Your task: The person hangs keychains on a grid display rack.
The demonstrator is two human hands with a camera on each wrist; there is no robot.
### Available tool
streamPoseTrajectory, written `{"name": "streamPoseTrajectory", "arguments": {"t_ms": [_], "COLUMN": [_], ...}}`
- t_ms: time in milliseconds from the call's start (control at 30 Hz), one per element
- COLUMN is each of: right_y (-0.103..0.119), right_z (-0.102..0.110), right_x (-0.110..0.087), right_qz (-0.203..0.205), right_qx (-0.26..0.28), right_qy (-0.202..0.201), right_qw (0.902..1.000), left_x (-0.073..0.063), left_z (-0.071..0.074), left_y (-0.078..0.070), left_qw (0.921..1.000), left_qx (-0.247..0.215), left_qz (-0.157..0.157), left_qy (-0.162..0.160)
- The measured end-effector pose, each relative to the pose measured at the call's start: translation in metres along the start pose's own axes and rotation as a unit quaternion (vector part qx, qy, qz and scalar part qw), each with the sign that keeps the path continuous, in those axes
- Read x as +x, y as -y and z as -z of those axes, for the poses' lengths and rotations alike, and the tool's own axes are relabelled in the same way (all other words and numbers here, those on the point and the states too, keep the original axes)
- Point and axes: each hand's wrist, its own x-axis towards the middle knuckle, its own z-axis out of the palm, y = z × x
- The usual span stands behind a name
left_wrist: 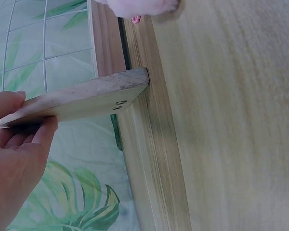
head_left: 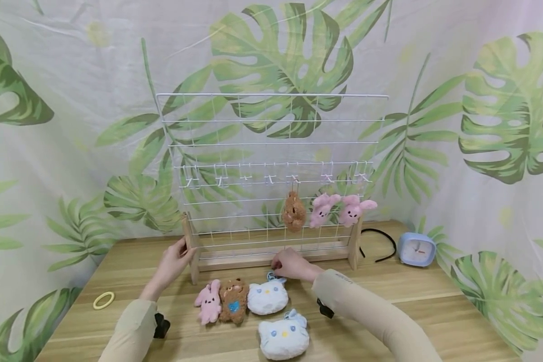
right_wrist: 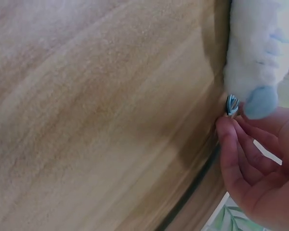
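My left hand (head_left: 173, 262) grips the left wooden upright (left_wrist: 101, 94) of a white wire grid rack (head_left: 271, 94), thumb on one side and fingers on the other. With its fingertips my right hand (head_left: 294, 264) pinches the blue loop (right_wrist: 232, 104) of a white plush keychain (head_left: 268, 297), which lies on the table. A second white plush keychain (head_left: 283, 338) lies nearer to me. Left of them a brown bear keychain (head_left: 234, 301) and a pink bunny keychain (head_left: 208, 302) lie side by side.
A brown plush (head_left: 294, 213) and two pink bunnies, one at the right end (head_left: 351, 211), hang from the rack's hooks. Several other hooks (head_left: 220, 181) line the same row. A yellow ring (head_left: 103, 300) lies left; a black headband (head_left: 391, 241) and blue clock (head_left: 417, 250) are right.
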Motion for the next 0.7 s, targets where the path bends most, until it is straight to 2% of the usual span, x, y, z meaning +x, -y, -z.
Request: {"name": "streamPoseTrajectory", "arguments": {"t_ms": [167, 400, 500, 700], "right_y": [0.0009, 0.004, 0.0054, 0.0078], "right_z": [-0.0041, -0.0036, -0.0029, 0.0008], "right_x": [0.0033, 0.0035, 0.0037, 0.0052], "right_qz": [-0.001, -0.014, -0.029, -0.03], "right_qx": [-0.026, -0.024, -0.028, -0.058], "right_qy": [0.002, -0.008, -0.001, 0.027], "right_qw": [0.9996, 0.9996, 0.9992, 0.9975], "left_x": [-0.0007, 0.0003, 0.0011, 0.0009], "left_z": [-0.0001, 0.0008, 0.001, 0.001], "left_y": [0.0007, 0.0003, 0.0005, 0.0009], "left_qw": [1.0, 1.0, 1.0, 0.9999], "left_qx": [-0.003, -0.005, -0.005, -0.003], "left_qz": [0.005, 0.005, 0.005, 0.004], "left_qy": [0.006, 0.007, 0.007, 0.009]}}
